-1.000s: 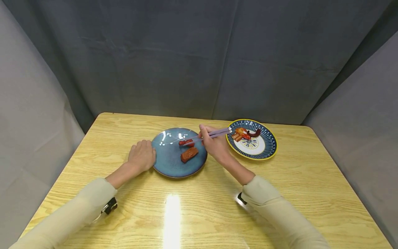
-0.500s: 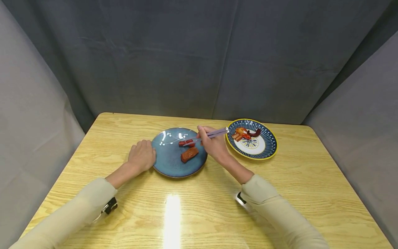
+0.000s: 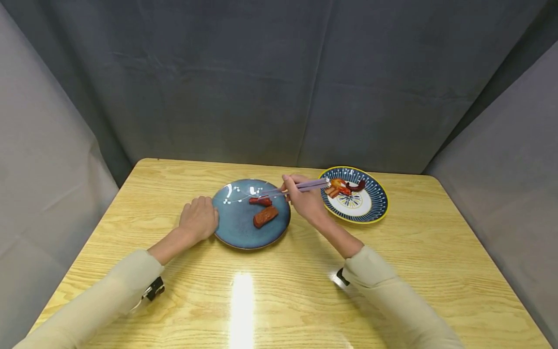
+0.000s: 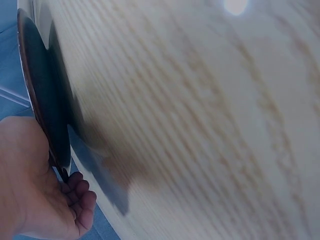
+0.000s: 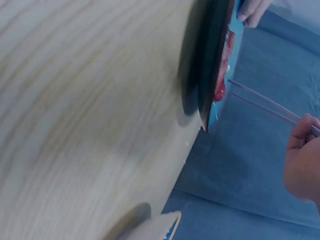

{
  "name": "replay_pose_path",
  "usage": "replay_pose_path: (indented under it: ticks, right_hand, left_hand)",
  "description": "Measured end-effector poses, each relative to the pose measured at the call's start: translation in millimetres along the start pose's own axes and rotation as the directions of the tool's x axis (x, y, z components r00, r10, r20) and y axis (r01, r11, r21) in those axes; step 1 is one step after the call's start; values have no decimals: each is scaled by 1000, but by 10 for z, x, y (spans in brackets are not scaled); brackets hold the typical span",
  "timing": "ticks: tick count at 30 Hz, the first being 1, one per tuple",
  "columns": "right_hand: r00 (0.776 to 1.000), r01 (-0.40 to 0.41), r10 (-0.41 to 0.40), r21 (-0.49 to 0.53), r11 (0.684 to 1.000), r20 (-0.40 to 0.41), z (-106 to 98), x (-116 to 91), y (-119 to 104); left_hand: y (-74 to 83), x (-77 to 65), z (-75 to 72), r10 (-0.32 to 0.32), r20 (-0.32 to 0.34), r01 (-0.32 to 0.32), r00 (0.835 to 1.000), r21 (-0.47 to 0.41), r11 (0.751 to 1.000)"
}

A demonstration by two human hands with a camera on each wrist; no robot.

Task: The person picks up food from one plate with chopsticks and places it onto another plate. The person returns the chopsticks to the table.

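Note:
My left hand point(image 3: 199, 218) grips the left rim of the round blue plate point(image 3: 237, 228); in the left wrist view its fingers point(image 4: 82, 200) curl beneath the edge. Two pieces of food lie on that plate: a thin red strip point(image 3: 260, 201) and, nearer me, a thicker brown block like cooked meat point(image 3: 265, 217). A pair of purple chopsticks point(image 3: 305, 186) is held in my right hand point(image 3: 303, 201) at the plate's right side. Their tips reach over the plate by the red strip, slightly apart and with nothing between them in the right wrist view.
To the right stands a patterned plate point(image 3: 370, 208) with a yellow rim. Several food pieces lie on it, among them an orange-red one point(image 3: 337, 183) and a dark curved one point(image 3: 358, 186). Grey curtains point(image 3: 244, 97) hang behind the wooden table point(image 3: 296, 291).
My right hand has shifted a little right, and the chopstick tips have moved from across the red strip to its far side. The strip has turned slightly. My left hand stays put.

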State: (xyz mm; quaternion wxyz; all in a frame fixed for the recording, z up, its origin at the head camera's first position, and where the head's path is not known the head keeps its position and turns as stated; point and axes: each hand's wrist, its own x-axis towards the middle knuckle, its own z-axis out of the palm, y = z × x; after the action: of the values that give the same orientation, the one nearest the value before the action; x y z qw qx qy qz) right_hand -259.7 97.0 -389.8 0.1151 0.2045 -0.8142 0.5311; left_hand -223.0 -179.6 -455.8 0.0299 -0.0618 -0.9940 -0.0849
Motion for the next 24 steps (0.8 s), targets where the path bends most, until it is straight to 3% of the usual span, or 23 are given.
replay_pose_path:
  ticks: [7, 17, 24]
  right_hand:
    - [1000, -16, 17, 36, 999, -13, -227, 8, -41]
    - [999, -37, 36, -24, 999, -34, -619, -14, 37]
    - [999, -37, 40, 78, 996, -34, -883, -53, -63]
  left_hand:
    - [2, -3, -6, 3, -5, -3, 1000, 3, 1000]
    - [-13, -12, -7, -3, -7, 3, 1000, 0, 1000]
    - [-8, -21, -4, -5, -17, 5, 1000, -2, 1000]
